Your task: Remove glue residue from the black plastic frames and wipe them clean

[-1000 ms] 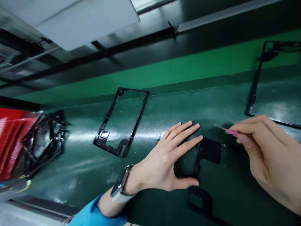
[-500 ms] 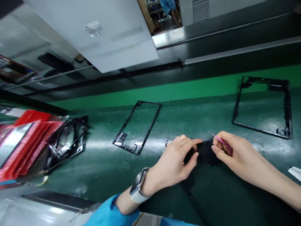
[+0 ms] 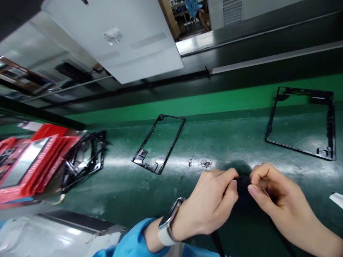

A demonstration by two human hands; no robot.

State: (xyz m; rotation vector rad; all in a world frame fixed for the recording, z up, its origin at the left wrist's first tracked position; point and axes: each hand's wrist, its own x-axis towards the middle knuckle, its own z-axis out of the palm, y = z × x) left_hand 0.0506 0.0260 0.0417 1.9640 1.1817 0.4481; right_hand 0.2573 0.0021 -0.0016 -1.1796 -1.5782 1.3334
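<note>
left hand (image 3: 213, 201): bare | left wrist: smartwatch (image 3: 170, 215), rounded rectangular silver-toned case, dark screen, pale strap (image 3: 165, 237) | left sleeve (image 3: 134, 237): bright blue, creased cloth, ending on forearm | right hand (image 3: 281, 200): bare, forearm likewise bare

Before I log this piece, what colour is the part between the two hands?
The part looks black; head view, the only one.

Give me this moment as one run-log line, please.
left hand: grips black part; right hand: fingertips at same part; beyond: two black frames on green surface
</note>
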